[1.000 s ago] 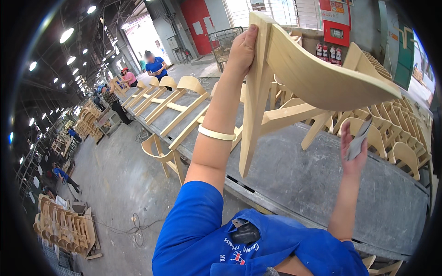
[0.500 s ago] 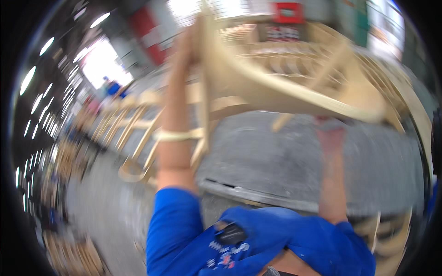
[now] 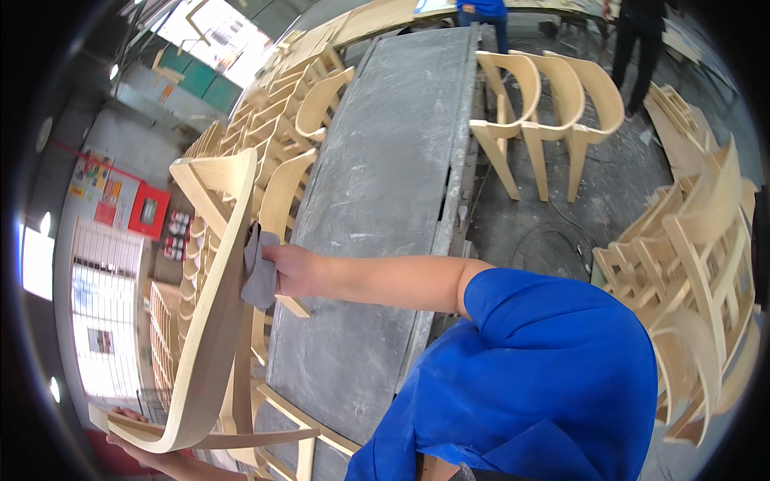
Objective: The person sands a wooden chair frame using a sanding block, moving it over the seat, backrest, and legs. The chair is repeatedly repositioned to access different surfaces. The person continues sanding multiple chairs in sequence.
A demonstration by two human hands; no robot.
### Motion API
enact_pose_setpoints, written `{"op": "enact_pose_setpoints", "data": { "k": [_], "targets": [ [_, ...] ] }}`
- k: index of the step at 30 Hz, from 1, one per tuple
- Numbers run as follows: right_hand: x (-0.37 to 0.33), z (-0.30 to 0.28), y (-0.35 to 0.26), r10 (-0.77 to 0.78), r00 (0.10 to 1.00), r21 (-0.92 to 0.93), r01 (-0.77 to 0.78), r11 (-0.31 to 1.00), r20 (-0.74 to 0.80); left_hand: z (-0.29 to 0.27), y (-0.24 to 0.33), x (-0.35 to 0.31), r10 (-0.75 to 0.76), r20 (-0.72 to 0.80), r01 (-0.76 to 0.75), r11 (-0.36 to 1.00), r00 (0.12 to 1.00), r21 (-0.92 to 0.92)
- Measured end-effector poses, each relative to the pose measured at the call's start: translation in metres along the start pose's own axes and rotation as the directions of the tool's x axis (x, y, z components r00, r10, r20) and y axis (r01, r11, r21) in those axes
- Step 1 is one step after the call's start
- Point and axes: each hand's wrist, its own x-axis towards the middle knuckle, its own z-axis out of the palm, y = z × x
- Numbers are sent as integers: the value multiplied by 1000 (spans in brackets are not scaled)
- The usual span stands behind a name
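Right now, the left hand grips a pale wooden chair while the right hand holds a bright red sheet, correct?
Not quite: in the head view, the sheet in the right hand is grey, not red. The left hand does grip the pale wooden chair.

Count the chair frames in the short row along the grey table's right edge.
3: the nearest chair frame beside the table, the middle one, and the rightmost one.

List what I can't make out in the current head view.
All in the head view:
Bare left hand: palm hidden by the pale, curved wooden chair frame.
Bare right hand: fingers partly hidden by the thin, bent grey sheet.
Standing person in a blue top: head cut off by the upper edge.
Standing person in dark clothes: head cut off likewise.
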Motion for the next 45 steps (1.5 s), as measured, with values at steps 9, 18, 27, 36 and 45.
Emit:
{"op": "enact_pose_setpoints", "data": {
  "k": [9, 18, 27, 36, 45],
  "targets": [
    [-113, 84, -54, -464, 884, -620, 393, 679, 53, 95, 14, -6, 181, -68, -191, 961, 981, -202],
    [-234, 226, -131, -787, 553, -743, 641, 191, 275, 257, -9, -17, 237, 253, -71, 845, 938, -531],
    [-378, 218, -157, -951, 244, -863, 503, -45, 192, 422, -8, -118, 140, 491, 297, 645, 860, -704],
    [-462, 30, -206, -958, 51, -844, 463, 273, -282, 467, -101, -274, 10, 716, 633, 458, 698, -624],
    [-447, -111, -219, -814, 263, -655, 490, 575, -519, 431, -174, -365, -607, 671, 895, 390, 426, -215]
  ]
}}
